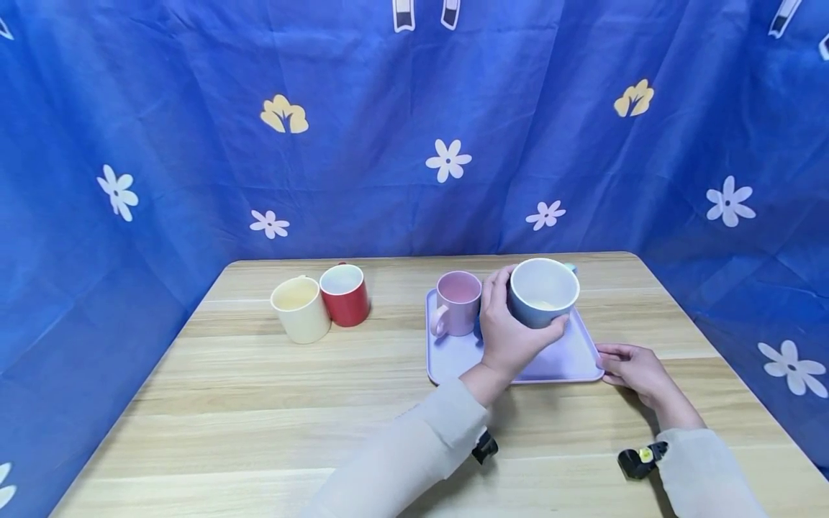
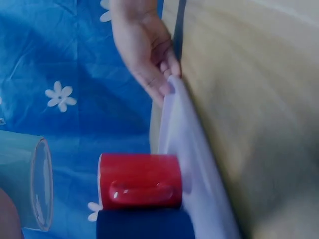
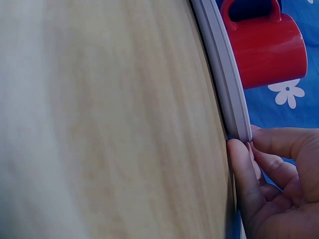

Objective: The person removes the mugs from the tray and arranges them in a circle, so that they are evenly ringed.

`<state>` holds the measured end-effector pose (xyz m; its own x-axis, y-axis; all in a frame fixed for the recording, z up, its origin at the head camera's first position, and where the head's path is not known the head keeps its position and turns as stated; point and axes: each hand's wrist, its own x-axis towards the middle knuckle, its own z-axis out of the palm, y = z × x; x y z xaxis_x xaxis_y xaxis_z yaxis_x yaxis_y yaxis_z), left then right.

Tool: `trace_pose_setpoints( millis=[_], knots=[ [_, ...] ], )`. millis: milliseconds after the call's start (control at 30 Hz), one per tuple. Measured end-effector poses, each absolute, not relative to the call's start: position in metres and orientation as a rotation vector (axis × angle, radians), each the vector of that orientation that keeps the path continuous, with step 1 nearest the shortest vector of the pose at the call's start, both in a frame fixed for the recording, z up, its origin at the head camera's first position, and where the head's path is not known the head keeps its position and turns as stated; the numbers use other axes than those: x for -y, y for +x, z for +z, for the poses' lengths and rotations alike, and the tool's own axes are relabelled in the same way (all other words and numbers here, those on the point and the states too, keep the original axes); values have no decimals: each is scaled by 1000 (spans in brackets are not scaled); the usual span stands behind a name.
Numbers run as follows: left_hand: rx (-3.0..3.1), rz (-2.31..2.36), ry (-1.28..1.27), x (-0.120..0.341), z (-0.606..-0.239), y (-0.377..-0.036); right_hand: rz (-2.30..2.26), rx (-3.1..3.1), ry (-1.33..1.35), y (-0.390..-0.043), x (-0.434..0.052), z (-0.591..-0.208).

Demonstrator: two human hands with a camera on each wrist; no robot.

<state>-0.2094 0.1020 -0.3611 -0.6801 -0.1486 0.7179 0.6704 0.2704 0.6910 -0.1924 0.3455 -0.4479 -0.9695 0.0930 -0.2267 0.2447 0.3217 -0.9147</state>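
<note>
The left hand (image 1: pixel 512 332) has its fingers clamped on a blue ceramic mug (image 1: pixel 542 293) over the lilac plastic tray (image 1: pixel 570 357), beside the pink mug (image 1: pixel 457 303) already on it. The right hand (image 1: pixel 631 372) pinches the tray corner. The cream mug (image 1: pixel 301 309) and the red mug (image 1: pixel 345 293) remain on the wooden table (image 1: pixel 259 403).

A cream mug (image 1: pixel 300 310) and red mug (image 1: pixel 345 294) stand touching on the wooden table (image 1: pixel 259 403), before a blue flowered cloth (image 1: pixel 194 144).

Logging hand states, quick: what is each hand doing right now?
Left hand: grips the blue mug above the lavender tray.
Right hand: fingers touch the tray's near right corner.
</note>
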Motion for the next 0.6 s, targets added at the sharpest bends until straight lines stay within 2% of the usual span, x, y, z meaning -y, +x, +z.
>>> trace_pose_setpoints(
  millis=[300,600],
  knots=[
    [1726,-1546,-541,-76,-345,-222,-1722,-2438,347,-192,-345,-448],
    [1691,-1569,-456,-42,-330,-234,-1722,-2435,348,-193,-344,-448]
  ],
)
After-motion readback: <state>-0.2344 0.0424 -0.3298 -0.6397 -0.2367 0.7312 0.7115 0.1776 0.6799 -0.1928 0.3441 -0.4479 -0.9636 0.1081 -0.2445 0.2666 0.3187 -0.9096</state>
